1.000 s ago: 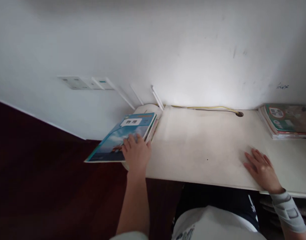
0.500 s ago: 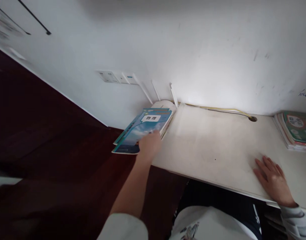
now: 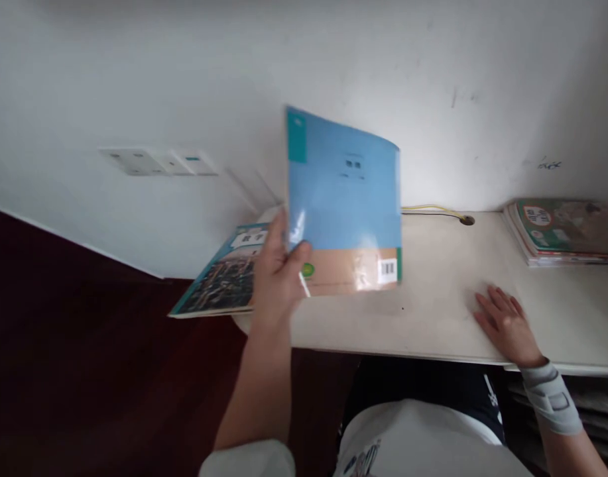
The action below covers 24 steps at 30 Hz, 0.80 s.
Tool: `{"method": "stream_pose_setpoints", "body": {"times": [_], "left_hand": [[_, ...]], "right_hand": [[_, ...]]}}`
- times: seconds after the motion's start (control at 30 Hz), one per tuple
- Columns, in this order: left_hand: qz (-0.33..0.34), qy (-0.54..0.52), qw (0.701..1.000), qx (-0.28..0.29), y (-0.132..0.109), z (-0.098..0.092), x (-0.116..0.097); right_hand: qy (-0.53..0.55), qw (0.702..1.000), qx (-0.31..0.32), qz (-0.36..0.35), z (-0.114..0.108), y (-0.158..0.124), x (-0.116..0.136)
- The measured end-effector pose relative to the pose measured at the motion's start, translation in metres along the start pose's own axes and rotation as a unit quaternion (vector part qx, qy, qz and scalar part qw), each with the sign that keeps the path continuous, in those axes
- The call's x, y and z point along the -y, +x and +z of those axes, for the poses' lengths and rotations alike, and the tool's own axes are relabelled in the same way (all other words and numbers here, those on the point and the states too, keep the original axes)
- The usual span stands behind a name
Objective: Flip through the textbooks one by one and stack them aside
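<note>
My left hand (image 3: 278,271) grips a blue book (image 3: 346,192) by its lower left edge, thumb on the cover. The book is raised upright above the white desk (image 3: 363,321), its blue and tan back cover with a barcode facing me. Behind my left hand, another book with a dark city picture (image 3: 219,285) lies at the desk's left end, partly hanging over the edge. My right hand (image 3: 507,328) rests flat on the desk with fingers spread, a grey wrap around its wrist.
A stack of books (image 3: 562,232) sits at the desk's right rear. A yellow cable (image 3: 427,207) runs along the wall to a round hole (image 3: 467,220). Wall sockets (image 3: 157,161) are at the left, above the dark red floor.
My left hand has lifted the blue book off the pile and turned its back cover towards me, uncovering the city-picture book. The view has shifted right; my right hand stays on the desk.
</note>
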State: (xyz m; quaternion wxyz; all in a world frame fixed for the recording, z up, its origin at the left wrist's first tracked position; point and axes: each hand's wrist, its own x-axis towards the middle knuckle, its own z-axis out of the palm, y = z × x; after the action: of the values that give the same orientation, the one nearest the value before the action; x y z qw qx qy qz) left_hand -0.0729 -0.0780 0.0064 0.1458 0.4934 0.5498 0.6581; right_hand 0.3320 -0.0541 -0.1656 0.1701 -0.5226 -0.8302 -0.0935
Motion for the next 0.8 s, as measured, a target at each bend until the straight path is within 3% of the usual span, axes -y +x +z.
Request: {"method": "stream_pose_setpoints", "body": {"times": [0.1, 0.17, 0.27, 0.43, 0.8], "left_hand": [[-0.145, -0.149, 0.974, 0.093, -0.012, 0.041, 0.041], [-0.226, -0.175, 0.949, 0.136, -0.025, 0.061, 0.064], [-0.284, -0.148, 0.929, 0.186, -0.040, 0.073, 0.091], [-0.306, -0.087, 0.929, 0.187, -0.043, 0.062, 0.113], [-0.231, 0.061, 0.952, 0.190, -0.047, 0.055, 0.119]], "right_hand": [[0.003, 1.000, -0.003, 0.004, 0.000, 0.001, 0.002], [0.009, 1.000, -0.005, 0.006, 0.000, 0.001, 0.003], [0.018, 1.000, -0.004, 0.011, -0.001, 0.002, 0.004], [0.026, 1.000, 0.001, 0.016, -0.005, 0.003, 0.007], [0.006, 1.000, 0.015, 0.013, -0.008, 0.004, 0.007]]}}
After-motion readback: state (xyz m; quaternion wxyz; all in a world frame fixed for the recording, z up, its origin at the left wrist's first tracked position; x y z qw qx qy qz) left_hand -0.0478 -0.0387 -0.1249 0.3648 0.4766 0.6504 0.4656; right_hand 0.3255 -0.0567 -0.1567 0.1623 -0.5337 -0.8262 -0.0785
